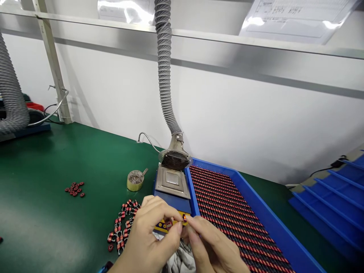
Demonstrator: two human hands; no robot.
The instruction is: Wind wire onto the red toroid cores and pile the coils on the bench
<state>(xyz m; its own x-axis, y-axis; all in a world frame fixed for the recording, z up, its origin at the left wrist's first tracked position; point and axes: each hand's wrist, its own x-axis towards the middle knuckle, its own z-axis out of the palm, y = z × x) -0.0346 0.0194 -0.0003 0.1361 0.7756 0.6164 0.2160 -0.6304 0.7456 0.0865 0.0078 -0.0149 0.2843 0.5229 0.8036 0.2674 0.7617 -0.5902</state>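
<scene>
My left hand (pixel 155 231) and my right hand (pixel 214 242) meet at the bottom middle, fingertips almost touching. Pinched at the right fingertips is a small wire-wound coil (pixel 184 218), red with a bright coppery glint. Another small red coil (pixel 169 225) shows under the curled fingers of my left hand, between index finger and thumb. The fingers partly hide both pieces. To the left of my left hand lies a loose pile of red-and-black coils (pixel 121 223) with bare wire ends. Directly beyond the hands stands a blue-and-yellow heating unit with a square metal top (pixel 173 180).
On the right, a blue tray (pixel 196 193) holds many rows of red coils (pixel 224 204). A round tin (pixel 135 182) with a metal scoop stands left of the unit. Above hangs a grey extraction hose (pixel 164 68). Small red rings (pixel 75 189) lie farther left; blue ribbed trays (pixel 335 197) sit far right.
</scene>
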